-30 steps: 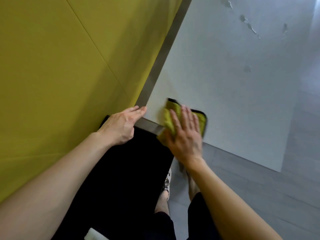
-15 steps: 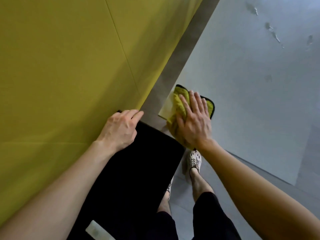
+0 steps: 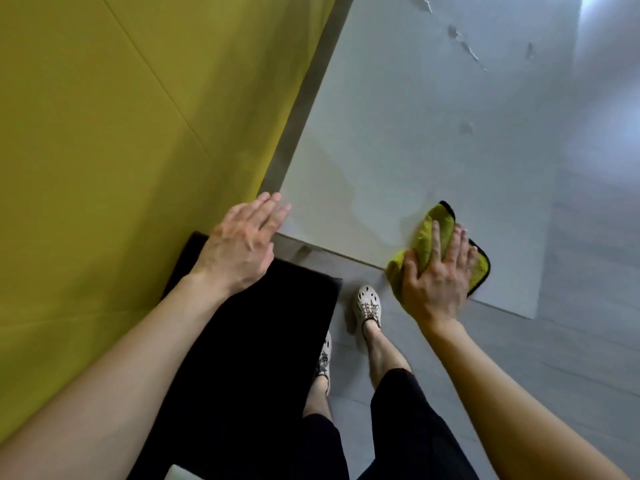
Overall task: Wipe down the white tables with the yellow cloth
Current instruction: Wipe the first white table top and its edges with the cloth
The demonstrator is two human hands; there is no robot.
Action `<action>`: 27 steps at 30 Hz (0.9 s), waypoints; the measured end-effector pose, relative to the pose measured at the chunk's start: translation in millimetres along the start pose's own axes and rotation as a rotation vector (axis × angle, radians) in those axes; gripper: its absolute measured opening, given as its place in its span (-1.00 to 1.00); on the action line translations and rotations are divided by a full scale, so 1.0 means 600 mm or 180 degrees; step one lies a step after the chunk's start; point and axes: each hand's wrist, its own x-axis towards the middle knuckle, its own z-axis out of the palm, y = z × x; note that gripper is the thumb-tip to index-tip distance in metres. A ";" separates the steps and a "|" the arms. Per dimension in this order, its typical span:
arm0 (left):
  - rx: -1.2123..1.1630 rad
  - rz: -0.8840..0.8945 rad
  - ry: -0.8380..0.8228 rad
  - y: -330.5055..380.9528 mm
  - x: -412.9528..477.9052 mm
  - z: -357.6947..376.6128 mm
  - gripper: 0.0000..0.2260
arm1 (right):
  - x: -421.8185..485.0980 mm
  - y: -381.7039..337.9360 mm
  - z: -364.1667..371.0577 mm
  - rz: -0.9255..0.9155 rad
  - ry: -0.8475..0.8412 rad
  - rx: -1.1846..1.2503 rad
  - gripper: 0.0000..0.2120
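Note:
The white table (image 3: 433, 133) fills the upper right of the head view, with a damp streak along its near edge and a few scuffs further back. A yellow cloth with a black hem (image 3: 438, 230) lies bunched on the table's near edge, close to the right corner. My right hand (image 3: 436, 275) presses flat on the cloth with straight, spread fingers. Beside the table's near left corner, my left hand (image 3: 242, 244) is held with its fingers straight, holding nothing.
A yellow-green padded wall (image 3: 138, 133) stands along the left, separated from the table by a grey strip (image 3: 304, 109). A black seat cushion (image 3: 256, 341) lies below my left hand. My feet in white shoes (image 3: 367, 303) stand on the grey floor.
My right hand has slid the cloth rightwards along the table's near edge, from the left corner towards the right one. My left hand has uncurled and lifted slightly.

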 end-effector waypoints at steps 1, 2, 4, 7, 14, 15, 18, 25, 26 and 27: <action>0.0002 0.0057 -0.0095 0.010 0.006 0.005 -0.27 | -0.001 -0.044 0.014 -0.0064 0.0074 0.0015 -0.28; -0.0024 0.0032 -0.0154 0.017 0.010 0.011 -0.24 | -0.001 -0.105 0.028 -0.0356 0.0103 0.0034 -0.29; -0.0065 -0.0066 -0.0128 0.029 0.011 0.015 -0.25 | 0.003 -0.230 0.054 -0.1173 0.0010 0.0147 -0.30; -0.0163 -0.0199 -0.0016 0.034 0.012 0.015 -0.29 | 0.020 -0.270 0.064 -0.1836 -0.0052 0.0401 -0.32; -0.0211 -0.0340 0.0109 0.054 0.018 0.025 -0.26 | 0.006 0.188 -0.017 0.0201 0.0200 0.0176 -0.31; -0.0154 -0.0389 0.0126 0.060 0.020 0.027 -0.29 | 0.005 0.203 -0.019 0.0743 0.0165 0.0185 -0.28; 0.0057 -0.0641 0.0261 0.084 0.048 0.019 -0.36 | 0.012 0.101 0.006 0.0822 -0.0005 0.0222 -0.24; -0.0077 -0.0827 -0.0209 0.162 0.170 0.001 -0.15 | 0.038 0.002 -0.007 -0.1548 -0.0456 0.0418 -0.32; -0.0119 -0.0879 -0.0279 0.178 0.190 0.000 -0.10 | 0.048 0.052 -0.015 -0.1517 -0.0520 0.0359 -0.31; -0.0153 -0.0914 -0.0371 0.198 0.209 -0.003 -0.05 | 0.067 0.108 -0.023 -0.1403 -0.0576 0.0286 -0.30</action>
